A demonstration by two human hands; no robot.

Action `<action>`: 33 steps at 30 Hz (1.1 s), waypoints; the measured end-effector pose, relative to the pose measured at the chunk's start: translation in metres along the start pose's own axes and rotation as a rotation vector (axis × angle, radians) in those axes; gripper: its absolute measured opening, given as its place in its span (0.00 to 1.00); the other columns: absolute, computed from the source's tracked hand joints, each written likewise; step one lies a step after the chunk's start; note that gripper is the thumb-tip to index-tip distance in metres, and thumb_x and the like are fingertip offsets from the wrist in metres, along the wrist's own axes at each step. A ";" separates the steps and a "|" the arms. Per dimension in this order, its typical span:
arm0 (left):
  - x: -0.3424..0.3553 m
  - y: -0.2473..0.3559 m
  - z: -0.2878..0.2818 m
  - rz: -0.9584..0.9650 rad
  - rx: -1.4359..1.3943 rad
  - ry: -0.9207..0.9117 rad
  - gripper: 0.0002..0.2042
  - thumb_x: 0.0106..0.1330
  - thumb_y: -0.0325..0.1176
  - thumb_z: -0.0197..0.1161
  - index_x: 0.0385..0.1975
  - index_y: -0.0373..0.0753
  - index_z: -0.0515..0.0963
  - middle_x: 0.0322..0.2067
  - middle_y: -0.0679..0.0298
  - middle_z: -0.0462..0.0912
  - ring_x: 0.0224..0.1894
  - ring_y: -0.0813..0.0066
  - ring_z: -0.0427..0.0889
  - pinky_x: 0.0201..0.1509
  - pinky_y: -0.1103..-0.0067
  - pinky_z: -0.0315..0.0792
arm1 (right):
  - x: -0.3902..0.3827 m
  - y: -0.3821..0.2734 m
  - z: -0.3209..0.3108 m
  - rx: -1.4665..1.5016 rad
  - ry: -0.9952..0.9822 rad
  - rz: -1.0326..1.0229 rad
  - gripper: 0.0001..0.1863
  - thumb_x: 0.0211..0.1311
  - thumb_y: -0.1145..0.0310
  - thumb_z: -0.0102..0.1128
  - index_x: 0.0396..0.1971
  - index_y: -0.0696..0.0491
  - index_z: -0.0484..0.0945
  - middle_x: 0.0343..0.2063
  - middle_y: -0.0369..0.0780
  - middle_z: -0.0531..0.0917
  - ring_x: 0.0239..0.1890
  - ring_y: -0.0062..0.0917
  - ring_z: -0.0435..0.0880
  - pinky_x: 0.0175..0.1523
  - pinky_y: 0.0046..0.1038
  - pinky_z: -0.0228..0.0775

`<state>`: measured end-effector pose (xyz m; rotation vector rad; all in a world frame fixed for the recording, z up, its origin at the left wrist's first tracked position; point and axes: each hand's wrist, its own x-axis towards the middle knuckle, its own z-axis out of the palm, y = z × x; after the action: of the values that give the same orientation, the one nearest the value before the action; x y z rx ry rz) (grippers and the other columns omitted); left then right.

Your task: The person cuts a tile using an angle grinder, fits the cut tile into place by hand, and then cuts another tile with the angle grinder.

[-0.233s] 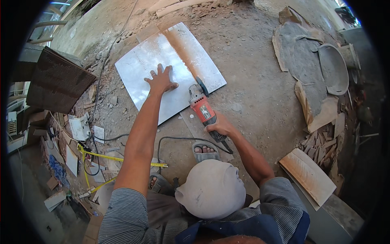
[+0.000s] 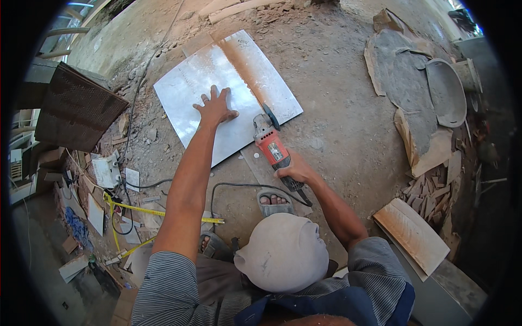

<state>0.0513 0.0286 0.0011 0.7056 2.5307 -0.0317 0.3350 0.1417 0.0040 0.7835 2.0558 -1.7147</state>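
Note:
A large pale floor tile [image 2: 187, 89] lies on the dusty ground, with a band of reddish-brown dust running across it. My left hand [image 2: 216, 107] rests on the tile with its fingers spread. In my right hand [image 2: 296, 167] is a red and black angle grinder [image 2: 273, 149], gripped round its rear body. The grinder's dark disc [image 2: 271, 117] stands on edge at the tile's near right part, at the end of the dust band. Whether the disc is spinning cannot be made out. A black cord [image 2: 244, 185] trails from the grinder toward the left.
A yellow tape measure [image 2: 163, 212] and a white electrical box [image 2: 106, 171] lie among tile scraps at left, near a stack of brown tiles [image 2: 79, 106]. Right are torn paper with grey powder [image 2: 402, 70], a shallow basin [image 2: 447, 92] and a dusty cut tile [image 2: 413, 236].

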 end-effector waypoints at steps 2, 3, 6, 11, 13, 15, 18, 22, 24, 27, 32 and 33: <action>0.000 0.000 0.000 0.001 0.000 0.008 0.45 0.45 0.53 0.73 0.66 0.62 0.57 0.71 0.60 0.45 0.69 0.38 0.50 0.62 0.34 0.48 | 0.000 0.002 0.000 -0.019 0.020 -0.011 0.38 0.30 0.61 0.71 0.48 0.60 0.72 0.40 0.47 0.80 0.43 0.36 0.79 0.51 0.31 0.68; 0.000 0.000 0.000 0.002 0.002 0.006 0.45 0.45 0.53 0.73 0.66 0.62 0.57 0.71 0.60 0.45 0.69 0.38 0.50 0.62 0.34 0.48 | 0.001 0.003 0.000 -0.012 0.009 -0.007 0.38 0.30 0.61 0.71 0.48 0.60 0.72 0.40 0.47 0.80 0.43 0.36 0.79 0.51 0.31 0.68; -0.002 0.001 0.000 0.002 0.005 -0.004 0.45 0.45 0.54 0.73 0.66 0.62 0.56 0.71 0.60 0.45 0.69 0.38 0.50 0.62 0.35 0.48 | 0.000 0.006 0.000 -0.010 -0.008 -0.017 0.39 0.29 0.61 0.71 0.49 0.60 0.72 0.40 0.48 0.80 0.43 0.37 0.79 0.51 0.31 0.68; -0.003 0.001 -0.003 -0.005 0.004 0.010 0.45 0.45 0.54 0.73 0.66 0.62 0.56 0.71 0.60 0.45 0.69 0.38 0.50 0.62 0.35 0.48 | -0.003 0.006 0.002 -0.028 0.041 -0.008 0.40 0.29 0.61 0.71 0.49 0.60 0.72 0.41 0.48 0.80 0.44 0.37 0.79 0.51 0.30 0.68; -0.003 0.000 -0.003 0.011 -0.036 -0.009 0.44 0.46 0.51 0.72 0.67 0.60 0.57 0.71 0.57 0.44 0.69 0.36 0.47 0.63 0.35 0.44 | -0.005 0.006 0.002 -0.023 0.018 0.018 0.40 0.30 0.61 0.71 0.50 0.61 0.71 0.41 0.48 0.80 0.44 0.37 0.79 0.52 0.30 0.68; -0.003 0.000 -0.003 0.008 -0.038 -0.007 0.44 0.46 0.51 0.72 0.67 0.60 0.57 0.71 0.57 0.44 0.69 0.36 0.47 0.63 0.35 0.44 | -0.008 0.007 0.000 -0.020 0.010 0.019 0.40 0.30 0.61 0.71 0.50 0.61 0.71 0.42 0.48 0.80 0.44 0.37 0.79 0.52 0.30 0.68; -0.004 -0.001 -0.001 0.007 -0.029 0.001 0.45 0.45 0.53 0.72 0.66 0.61 0.56 0.71 0.58 0.44 0.69 0.37 0.48 0.63 0.35 0.45 | -0.016 0.008 0.000 -0.021 -0.032 0.031 0.40 0.30 0.61 0.71 0.50 0.61 0.71 0.42 0.48 0.80 0.45 0.36 0.78 0.52 0.30 0.68; -0.002 -0.004 0.004 0.015 -0.033 0.019 0.46 0.44 0.54 0.73 0.67 0.63 0.55 0.72 0.60 0.44 0.70 0.37 0.48 0.62 0.34 0.46 | -0.040 0.006 0.000 0.031 0.035 0.002 0.39 0.30 0.62 0.71 0.50 0.60 0.71 0.40 0.45 0.79 0.42 0.34 0.78 0.51 0.30 0.68; -0.004 -0.006 0.010 0.004 -0.029 0.051 0.45 0.46 0.53 0.72 0.66 0.59 0.56 0.71 0.59 0.46 0.70 0.41 0.49 0.62 0.35 0.47 | -0.050 0.001 -0.006 0.057 0.038 -0.005 0.39 0.30 0.62 0.71 0.50 0.59 0.71 0.39 0.44 0.79 0.41 0.33 0.79 0.50 0.30 0.69; -0.017 0.000 0.020 0.073 -0.087 0.179 0.39 0.51 0.51 0.69 0.63 0.48 0.62 0.67 0.55 0.56 0.68 0.49 0.57 0.63 0.41 0.52 | -0.059 -0.013 -0.024 0.250 0.081 -0.053 0.36 0.32 0.64 0.71 0.49 0.58 0.71 0.37 0.40 0.79 0.40 0.29 0.79 0.49 0.28 0.69; -0.070 0.055 0.034 0.256 -1.089 -0.182 0.31 0.62 0.56 0.59 0.50 0.30 0.75 0.44 0.53 0.81 0.46 0.65 0.80 0.51 0.74 0.70 | -0.049 -0.049 -0.063 0.623 0.153 -0.139 0.33 0.36 0.65 0.66 0.48 0.60 0.69 0.30 0.41 0.79 0.30 0.25 0.82 0.35 0.26 0.76; -0.087 0.072 0.037 0.237 -1.424 -0.334 0.33 0.64 0.59 0.56 0.50 0.30 0.75 0.44 0.55 0.81 0.47 0.68 0.78 0.53 0.74 0.68 | -0.046 -0.055 -0.067 0.613 0.146 -0.125 0.33 0.36 0.65 0.66 0.48 0.60 0.69 0.30 0.41 0.79 0.30 0.25 0.82 0.35 0.26 0.76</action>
<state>0.1680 0.0438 0.0186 0.3042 1.5201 1.4117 0.3428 0.1919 0.0883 0.9905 1.6893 -2.4725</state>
